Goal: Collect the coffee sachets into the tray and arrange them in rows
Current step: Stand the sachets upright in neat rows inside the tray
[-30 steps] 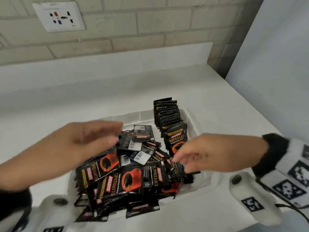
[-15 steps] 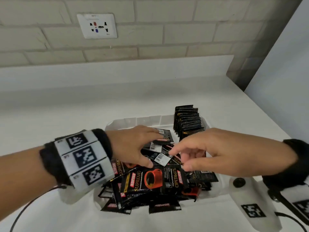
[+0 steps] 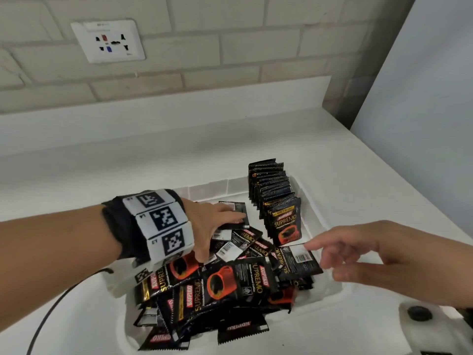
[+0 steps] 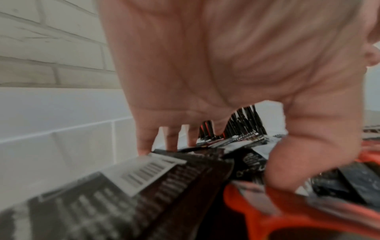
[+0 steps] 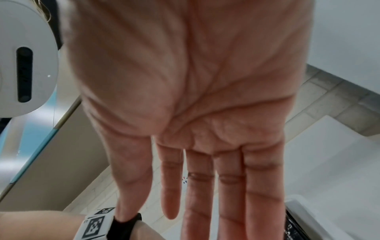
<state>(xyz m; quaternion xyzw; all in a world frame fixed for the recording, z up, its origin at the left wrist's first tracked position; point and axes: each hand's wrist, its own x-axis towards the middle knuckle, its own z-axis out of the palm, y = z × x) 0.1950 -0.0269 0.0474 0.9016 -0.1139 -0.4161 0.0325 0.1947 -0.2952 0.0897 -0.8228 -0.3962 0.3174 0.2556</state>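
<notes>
So the white tray (image 3: 311,213) sits on the white counter (image 3: 153,155), stuffed with black coffee sachets. There's a neat row of standing sachets (image 3: 275,193) along the tray's right side, and a messy loose pile (image 3: 225,283) filling the rest and spilling over the near edge.

The left hand (image 3: 208,221) is down in the middle of the pile, fingers spread and pretty much straight, fingertips resting on a face-down sachet (image 3: 236,211) near the back of the tray, thumb pressing into the pile closer in. In the left wrist view the fingertips (image 4: 144,146) touch the sachets but aren't curled round anything.

The right hand (image 3: 378,254) hovers at the right side of the tray, just beside the front of the standing row, fingers stretched out and relaxed – palm flat open in the wrist view (image 5: 195,97), holding nothing. Its fingertips are right by a barcode-up sachet (image 3: 298,260); can't tell if they touch it.

Compared with half a second ago, the hands have drifted apart – they were nearly meeting over the middle of the pile, and now the right has pulled back toward the tray's right edge.
</notes>
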